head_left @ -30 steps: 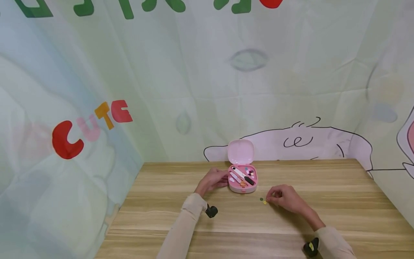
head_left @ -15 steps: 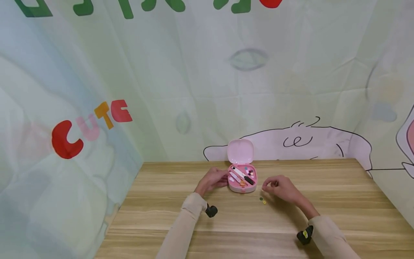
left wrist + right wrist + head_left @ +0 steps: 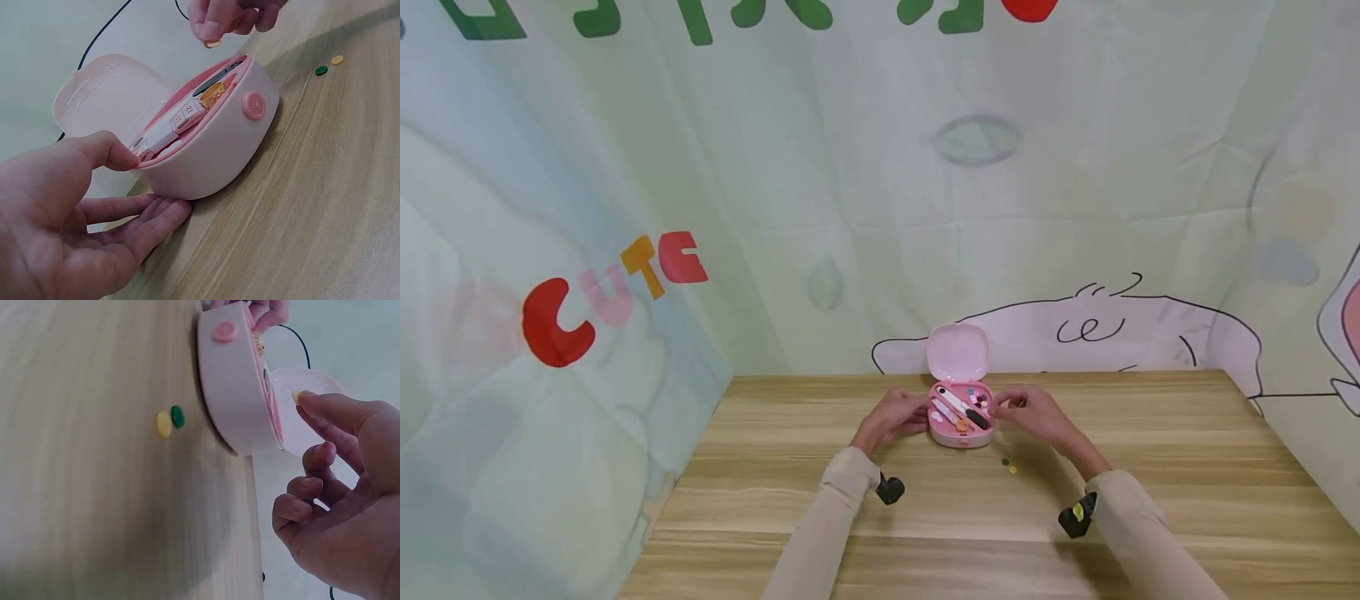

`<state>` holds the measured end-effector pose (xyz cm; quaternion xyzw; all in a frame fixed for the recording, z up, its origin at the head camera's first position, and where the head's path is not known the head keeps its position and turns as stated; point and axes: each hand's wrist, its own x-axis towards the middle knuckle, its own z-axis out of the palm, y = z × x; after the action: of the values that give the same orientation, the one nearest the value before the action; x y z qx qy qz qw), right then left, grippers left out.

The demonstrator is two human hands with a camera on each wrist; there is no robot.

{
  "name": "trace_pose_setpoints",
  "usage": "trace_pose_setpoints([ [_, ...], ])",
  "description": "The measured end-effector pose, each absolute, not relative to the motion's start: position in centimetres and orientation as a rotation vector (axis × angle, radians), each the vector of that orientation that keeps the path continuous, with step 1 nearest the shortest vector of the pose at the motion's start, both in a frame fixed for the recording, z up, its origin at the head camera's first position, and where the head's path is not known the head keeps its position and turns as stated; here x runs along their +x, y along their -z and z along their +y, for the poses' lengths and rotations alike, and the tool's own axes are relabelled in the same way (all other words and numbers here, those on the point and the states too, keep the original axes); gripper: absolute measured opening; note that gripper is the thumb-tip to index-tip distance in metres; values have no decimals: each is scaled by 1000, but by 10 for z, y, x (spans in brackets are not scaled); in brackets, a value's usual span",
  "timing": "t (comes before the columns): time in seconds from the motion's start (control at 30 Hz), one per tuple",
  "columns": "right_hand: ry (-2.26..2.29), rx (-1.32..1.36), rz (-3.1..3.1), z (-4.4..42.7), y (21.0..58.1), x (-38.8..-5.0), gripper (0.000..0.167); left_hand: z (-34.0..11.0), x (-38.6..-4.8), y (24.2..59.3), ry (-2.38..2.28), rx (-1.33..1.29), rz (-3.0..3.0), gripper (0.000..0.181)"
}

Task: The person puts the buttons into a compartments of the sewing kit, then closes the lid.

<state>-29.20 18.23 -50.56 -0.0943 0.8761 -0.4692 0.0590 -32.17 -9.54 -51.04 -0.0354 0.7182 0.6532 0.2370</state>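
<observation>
An open pink sewing box [image 3: 946, 439] stands on the table with its lid [image 3: 958, 352] tipped back. My left hand [image 3: 891, 415] grips its left side, thumb on the rim and fingers low against the wall. Over the box's right edge, my right hand [image 3: 1037, 414] pinches a small yellow button [image 3: 296, 397] between thumb and forefinger. Inside the box are a tape measure [image 3: 187, 115], a gold thimble [image 3: 212, 95], a black-ended tool [image 3: 976, 418] and several small buttons [image 3: 977, 400]. A green button [image 3: 177, 416] and another yellow button [image 3: 164, 424] lie on the wood, right of the box's front.
The wooden table [image 3: 820, 533] ends at a printed fabric backdrop [image 3: 880, 167] behind the box. Black wrist cameras sit at both cuffs, the left camera [image 3: 891, 489] and the right camera [image 3: 1077, 515].
My right hand has lifted from beside the loose buttons and moved forward and left to the box, carrying the yellow button. The left hand stays at the box.
</observation>
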Motion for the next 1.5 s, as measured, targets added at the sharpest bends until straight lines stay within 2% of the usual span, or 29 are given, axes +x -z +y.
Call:
trace_pose_setpoints([
  [0.27, 1495, -171, 2596, 167, 501, -308, 24, -96, -321, 511, -1794, -98, 1977, 27],
  [0.8, 1547, -40, 2567, 149, 501, -319, 24, -94, -321, 510, -1803, -112, 1974, 27],
  [1.0, 1585, 7, 2533, 147, 503, -321, 29, -94, -321, 510, -1807, -125, 1965, 27],
  [1.33, 1523, -50, 2626, 162, 504, -314, 36, -94, -320, 512, -1804, -100, 1982, 27],
  [1.5, 1485, -132, 2669, 174, 505, -310, 32, -93, -321, 512, -1844, -90, 1946, 25],
])
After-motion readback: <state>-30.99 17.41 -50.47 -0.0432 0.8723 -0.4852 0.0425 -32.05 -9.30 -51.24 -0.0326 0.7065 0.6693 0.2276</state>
